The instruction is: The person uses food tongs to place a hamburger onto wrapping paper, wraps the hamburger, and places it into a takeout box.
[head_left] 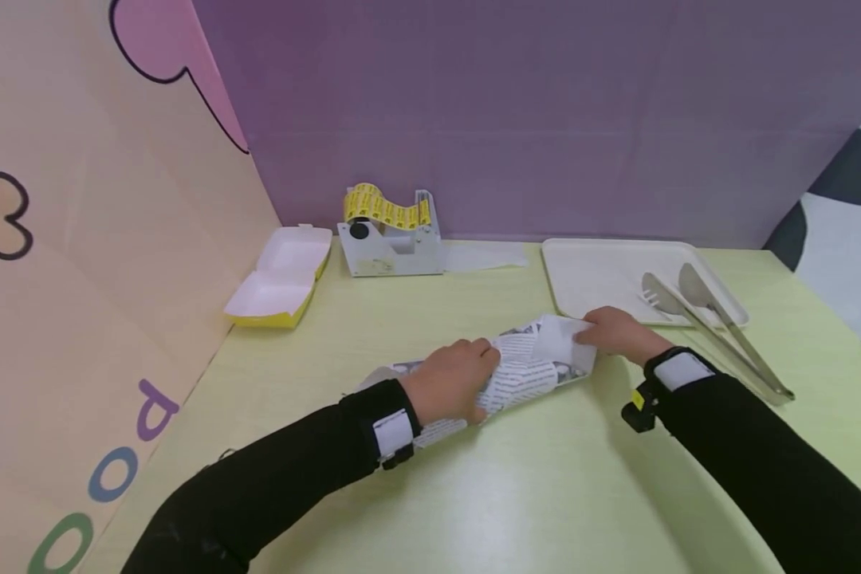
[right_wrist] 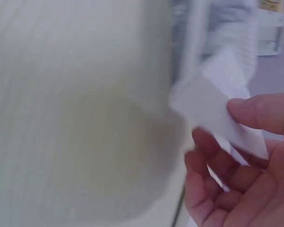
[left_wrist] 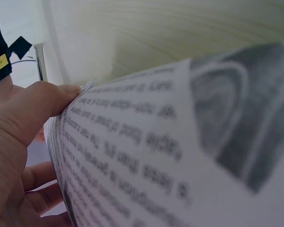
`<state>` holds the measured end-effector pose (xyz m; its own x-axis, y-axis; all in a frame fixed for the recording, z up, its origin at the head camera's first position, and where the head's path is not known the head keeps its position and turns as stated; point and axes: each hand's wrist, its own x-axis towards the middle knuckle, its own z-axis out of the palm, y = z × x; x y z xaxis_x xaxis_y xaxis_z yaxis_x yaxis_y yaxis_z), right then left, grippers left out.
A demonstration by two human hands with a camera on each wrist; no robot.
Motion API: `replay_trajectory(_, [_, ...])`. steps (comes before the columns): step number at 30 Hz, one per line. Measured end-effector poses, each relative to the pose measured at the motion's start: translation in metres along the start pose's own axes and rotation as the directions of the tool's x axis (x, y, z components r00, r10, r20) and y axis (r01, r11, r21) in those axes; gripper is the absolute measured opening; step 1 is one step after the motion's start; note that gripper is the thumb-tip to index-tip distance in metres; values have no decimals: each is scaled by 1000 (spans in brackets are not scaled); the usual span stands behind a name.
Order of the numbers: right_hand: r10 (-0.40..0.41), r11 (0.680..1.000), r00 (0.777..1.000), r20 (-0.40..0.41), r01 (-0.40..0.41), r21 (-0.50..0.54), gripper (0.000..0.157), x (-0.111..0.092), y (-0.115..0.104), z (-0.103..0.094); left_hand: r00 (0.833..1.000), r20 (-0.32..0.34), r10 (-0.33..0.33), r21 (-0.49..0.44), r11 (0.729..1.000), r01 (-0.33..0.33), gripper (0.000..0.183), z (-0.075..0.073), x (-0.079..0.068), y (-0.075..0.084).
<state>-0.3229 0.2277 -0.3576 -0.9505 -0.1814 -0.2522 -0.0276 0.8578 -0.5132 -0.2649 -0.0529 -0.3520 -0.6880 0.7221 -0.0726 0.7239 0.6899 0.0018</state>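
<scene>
A long bundle of printed wrapping paper (head_left: 520,371) with newspaper-style text lies slantwise over the middle of the table. My left hand (head_left: 454,381) grips its middle from above; in the left wrist view the thumb is on the near side and the fingers (left_wrist: 42,194) curl round the other side. At the bundle's right end, my right hand (head_left: 620,333) pinches a folded white flap of the paper (right_wrist: 217,111) between thumb and fingers. Whatever the paper encloses is hidden.
An open yellow-and-white takeaway box (head_left: 287,275) stands at the back left. Beside it is a sticker dispenser (head_left: 391,247) with a yellow label roll. A white tray (head_left: 595,275) holds the heads of metal tongs (head_left: 742,343), right of my right hand. White paper (head_left: 484,255) lies between dispenser and tray.
</scene>
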Motion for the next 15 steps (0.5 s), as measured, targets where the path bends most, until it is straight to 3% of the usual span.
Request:
replay_trajectory(3, [0, 994, 1000, 20, -3, 112, 47, -4, -5, -7, 1000, 3, -5, 10, 1000, 5, 75, -1, 0, -1])
replay_trajectory(7, [-36, 985, 999, -27, 40, 170, 39, -11, -17, -15, 1000, -4, -14, 28, 1000, 14, 74, 0, 0, -2])
replay_trajectory(11, [-101, 976, 988, -118, 121, 182, 32, -18, -34, -20, 1000, -9, -28, 42, 999, 29, 72, 2, 2, -2])
replay_trajectory(15, [-197, 969, 960, -199, 221, 108, 27, -26, -53, -22, 998, -2, -64, 41, 997, 64, 69, 2, 6, 1])
